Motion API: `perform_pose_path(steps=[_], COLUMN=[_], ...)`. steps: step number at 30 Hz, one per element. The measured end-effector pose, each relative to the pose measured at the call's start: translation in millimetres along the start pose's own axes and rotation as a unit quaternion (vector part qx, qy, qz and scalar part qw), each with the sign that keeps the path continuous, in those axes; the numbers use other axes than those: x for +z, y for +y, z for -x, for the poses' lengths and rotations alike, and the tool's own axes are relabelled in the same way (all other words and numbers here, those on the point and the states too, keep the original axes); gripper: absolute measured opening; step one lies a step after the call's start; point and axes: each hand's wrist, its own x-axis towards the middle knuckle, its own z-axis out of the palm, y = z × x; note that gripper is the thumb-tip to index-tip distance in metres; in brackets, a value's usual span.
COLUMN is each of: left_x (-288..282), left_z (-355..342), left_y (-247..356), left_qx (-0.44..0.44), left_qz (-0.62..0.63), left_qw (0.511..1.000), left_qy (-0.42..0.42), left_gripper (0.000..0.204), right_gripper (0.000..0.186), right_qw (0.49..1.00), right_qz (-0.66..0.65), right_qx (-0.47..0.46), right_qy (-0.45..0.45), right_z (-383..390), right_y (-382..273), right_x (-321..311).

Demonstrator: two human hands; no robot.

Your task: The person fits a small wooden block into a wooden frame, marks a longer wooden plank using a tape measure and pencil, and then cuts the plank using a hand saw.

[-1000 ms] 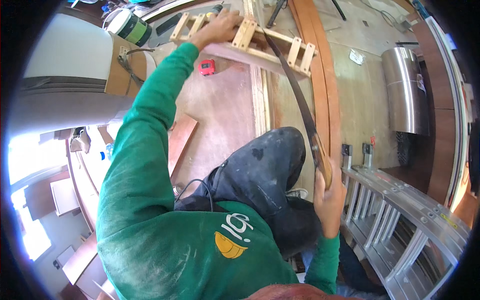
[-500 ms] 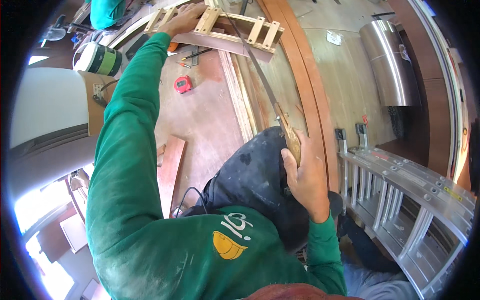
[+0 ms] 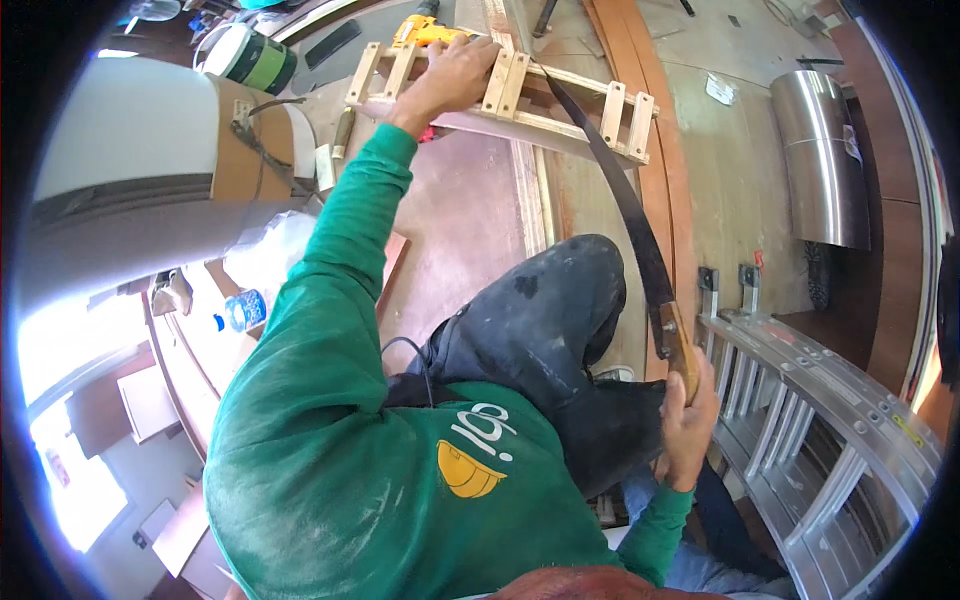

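While the left hand (image 3: 455, 80) clasps the wooden frame (image 3: 612, 113), the right hand (image 3: 690, 420) grips the saw (image 3: 632, 212) by its handle (image 3: 682, 352); advisable: frame pinned firmly, strokes long, straight.

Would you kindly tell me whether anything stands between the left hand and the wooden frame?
Nothing visible does: the left hand rests directly on the wooden frame; the saw is farther right.

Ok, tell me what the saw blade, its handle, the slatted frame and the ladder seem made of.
Saw blade: probably steel, dark and dull, judging by its long, thin form. Handle: likely wood, from its yellow-brown colour; finish unclear. Slatted frame: pale wood, apparently unpainted, with light tan slats. Ladder: bare metal, perhaps aluminium, given its silvery-grey sheen.
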Motion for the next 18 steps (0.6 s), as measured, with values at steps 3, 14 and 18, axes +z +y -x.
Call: perform_pose_path(steps=[3,14,18], left_x=[9,-53,-20], left_z=[23,57,228], left_y=[-2,-11,-42], left_qx=[-0.005,0.015,-0.142], left_qz=[0.036,0.015,0.054], left_qw=[0.999,0.985,0.976], left_qy=[0.032,0.173,0.154], left_gripper=[0.035,0.043,0.072], right_gripper=[0.039,0.041,0.043], right_qw=[0.996,0.972,0.972], right_qz=[0.034,0.047,0.052], right_qx=[-0.086,-0.231,-0.227], right_qy=[-0.014,0.019,0.002], right_z=[1,-7,-5], right_y=[-6,26,20], right_x=[-23,-13,-5])
